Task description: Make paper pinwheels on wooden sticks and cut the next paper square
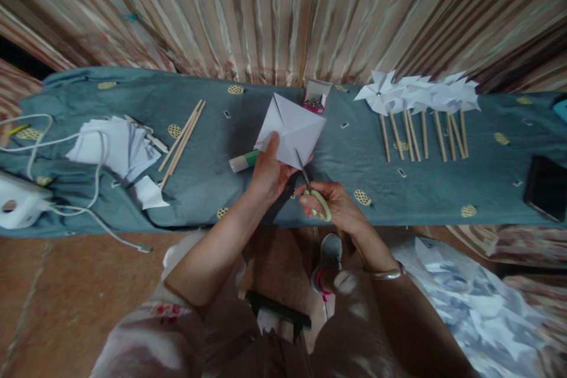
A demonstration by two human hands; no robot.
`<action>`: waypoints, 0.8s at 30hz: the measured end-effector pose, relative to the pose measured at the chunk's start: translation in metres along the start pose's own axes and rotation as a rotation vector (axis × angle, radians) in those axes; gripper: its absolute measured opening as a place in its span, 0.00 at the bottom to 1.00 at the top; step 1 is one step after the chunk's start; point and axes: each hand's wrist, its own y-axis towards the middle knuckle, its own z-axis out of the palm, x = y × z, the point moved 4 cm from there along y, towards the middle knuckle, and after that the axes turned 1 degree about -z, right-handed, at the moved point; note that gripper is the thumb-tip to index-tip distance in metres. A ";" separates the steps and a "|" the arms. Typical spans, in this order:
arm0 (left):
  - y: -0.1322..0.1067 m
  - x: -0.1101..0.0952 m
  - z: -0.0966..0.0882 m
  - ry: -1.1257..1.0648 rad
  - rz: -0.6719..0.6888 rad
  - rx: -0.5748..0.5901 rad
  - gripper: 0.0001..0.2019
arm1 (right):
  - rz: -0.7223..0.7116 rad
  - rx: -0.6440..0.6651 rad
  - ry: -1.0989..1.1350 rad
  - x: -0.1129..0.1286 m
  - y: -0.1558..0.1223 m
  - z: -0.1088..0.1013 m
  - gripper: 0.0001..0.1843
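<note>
A white paper square [295,124] with crossing fold lines is pinched in my left hand [270,168], thumb on top and fingers underneath. One slit shows near its upper left corner. My right hand [330,201] is closed around the light green handles of a pair of scissors [319,202]. Their dark blades meet the paper at its lower edge. Just left of the paper lies a glue stick [245,161] with a green and white body, partly behind my left hand. Behind the paper stands an opened small red box [315,99] of metal pins.
On the right lie several finished paper pinwheels [419,94] on wooden sticks, and a dark phone [547,188]. To the left are loose sticks [183,140], a pile of paper squares [113,144], and a white power strip [20,201] with cables. A bag of paper pieces [478,307] sits below right.
</note>
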 end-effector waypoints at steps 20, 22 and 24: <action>0.001 0.001 0.000 -0.056 -0.033 0.004 0.14 | -0.017 -0.017 0.003 -0.002 0.001 0.000 0.24; 0.000 0.001 0.001 -0.049 -0.029 0.004 0.13 | -0.022 -0.027 0.002 -0.002 0.001 0.000 0.25; 0.000 0.002 0.001 -0.030 -0.021 0.006 0.13 | -0.019 -0.032 0.010 -0.003 0.001 0.000 0.26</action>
